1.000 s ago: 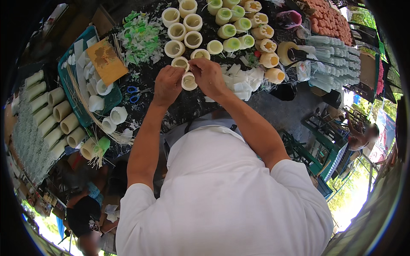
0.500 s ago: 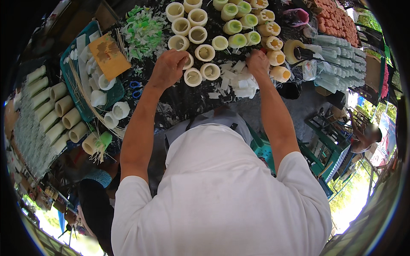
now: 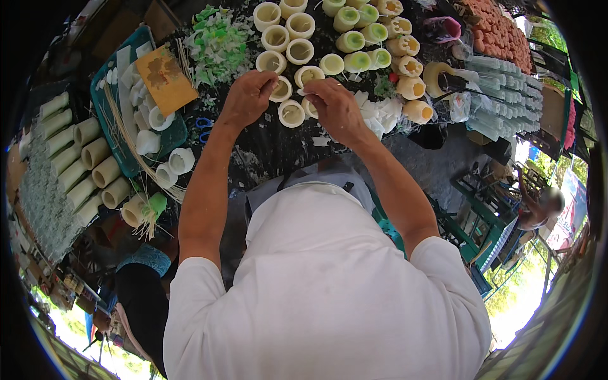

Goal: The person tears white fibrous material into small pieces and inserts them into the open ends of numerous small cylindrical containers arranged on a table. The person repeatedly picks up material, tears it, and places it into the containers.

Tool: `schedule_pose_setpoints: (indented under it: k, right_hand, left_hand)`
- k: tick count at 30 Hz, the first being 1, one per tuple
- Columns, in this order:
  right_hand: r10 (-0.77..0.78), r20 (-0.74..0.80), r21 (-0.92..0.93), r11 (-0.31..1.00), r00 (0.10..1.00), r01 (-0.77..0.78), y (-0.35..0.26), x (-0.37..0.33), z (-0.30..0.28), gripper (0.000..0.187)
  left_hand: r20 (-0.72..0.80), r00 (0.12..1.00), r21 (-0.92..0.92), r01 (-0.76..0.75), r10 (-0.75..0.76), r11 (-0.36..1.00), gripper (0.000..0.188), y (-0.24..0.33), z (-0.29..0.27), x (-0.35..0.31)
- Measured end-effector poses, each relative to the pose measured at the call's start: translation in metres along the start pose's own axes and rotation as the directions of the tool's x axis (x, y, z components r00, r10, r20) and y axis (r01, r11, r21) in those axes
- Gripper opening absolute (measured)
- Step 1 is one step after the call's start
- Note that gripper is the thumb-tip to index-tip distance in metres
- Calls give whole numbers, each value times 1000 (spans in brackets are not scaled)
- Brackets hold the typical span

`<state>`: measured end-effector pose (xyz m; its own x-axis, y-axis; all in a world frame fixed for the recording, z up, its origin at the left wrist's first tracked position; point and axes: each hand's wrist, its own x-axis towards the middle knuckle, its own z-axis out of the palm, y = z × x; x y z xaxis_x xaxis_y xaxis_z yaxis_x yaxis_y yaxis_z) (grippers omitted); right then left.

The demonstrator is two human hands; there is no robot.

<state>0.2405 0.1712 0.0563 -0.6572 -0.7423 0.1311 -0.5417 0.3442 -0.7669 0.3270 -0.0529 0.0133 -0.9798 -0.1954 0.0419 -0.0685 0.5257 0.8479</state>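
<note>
Cream hollow candles [image 3: 299, 51], some with wicks showing inside, stand in rows on the dark tabletop. My left hand [image 3: 249, 96] has its fingertips pinched together at the rim of one cream candle [image 3: 281, 90]; what they hold, if anything, is hidden. Over the near end of the rows, my right hand [image 3: 337, 109] pinches a small white piece beside another cream candle [image 3: 309, 75]. It partly covers a candle beneath it. White flat pieces [image 3: 381, 114] lie heaped to the right of this hand. Nearest my left forearm is a pair of blue-handled scissors [image 3: 203, 130].
A teal tray [image 3: 131, 161] at left holds white pieces, an orange-brown block [image 3: 166, 77] and wicks. Green-and-white scraps [image 3: 218, 47] are piled behind. Green-tinted candles [image 3: 356, 61], scalloped candles [image 3: 410, 88] and bagged clear pieces [image 3: 503, 95] fill the right side.
My right hand has moved left from the white pieces to the cream candles, near my left hand. The left hand stays pinched by the same candle.
</note>
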Motion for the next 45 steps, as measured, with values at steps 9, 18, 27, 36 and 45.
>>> schedule_pose_setpoints:
  k: [9, 18, 27, 36, 45]
  right_hand:
    - [-157, -30, -249, 958, 987, 145, 5, 19, 30, 30]
    - [375, 320, -405, 884, 870, -232, 27, -135, 34, 15]
    - [395, 262, -471, 849, 881, -240, 53, -154, 62, 20]
    - [458, 42, 106, 882, 888, -459, -48, -27, 3, 21]
    - [472, 42, 3, 881, 881, -472, -16, 30, 51, 27]
  left_hand:
    - [36, 999, 81, -7, 4, 997, 15, 0, -2, 1]
    - [-12, 999, 75, -48, 49, 996, 14, -2, 3, -4]
    - [-8, 999, 132, -52, 53, 990, 14, -6, -2, -4]
    - [-42, 998, 60, -36, 39, 998, 15, -9, 1, -9]
    - [-52, 997, 46, -46, 49, 998, 14, -5, 1, -7]
